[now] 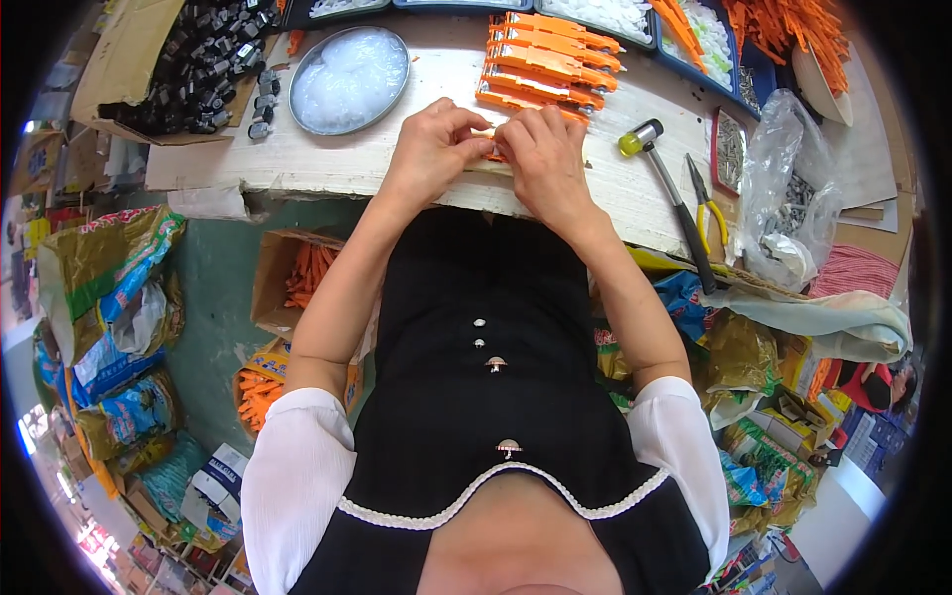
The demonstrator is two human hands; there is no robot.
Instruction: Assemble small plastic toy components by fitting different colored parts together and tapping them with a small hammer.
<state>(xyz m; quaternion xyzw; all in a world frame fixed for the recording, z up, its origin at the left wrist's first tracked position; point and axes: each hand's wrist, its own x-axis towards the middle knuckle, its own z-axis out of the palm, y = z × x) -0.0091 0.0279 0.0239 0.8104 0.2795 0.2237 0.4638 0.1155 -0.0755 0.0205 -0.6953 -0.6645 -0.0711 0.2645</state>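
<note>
My left hand [428, 151] and my right hand [547, 164] meet over the table's near edge. Fingers of both are closed around a small orange plastic part [493, 152], mostly hidden between them. Just beyond my right hand lies a row of several orange plastic tool bodies [545, 61] with metal bits at their ends. A round metal dish [349, 81] of whitish, translucent grease-like stuff sits past my left hand. To the right of my right hand rest a mallet [666, 183] with a yellow and black head and yellow-handled pliers [707, 206].
A cardboard box [109, 74] of black parts stands at the far left. Blue trays [739, 94] of small white pieces line the back. At right are a plastic bag [788, 188] of metal parts and a red tray [729, 149]. Boxes of orange parts [307, 273] stand below the table.
</note>
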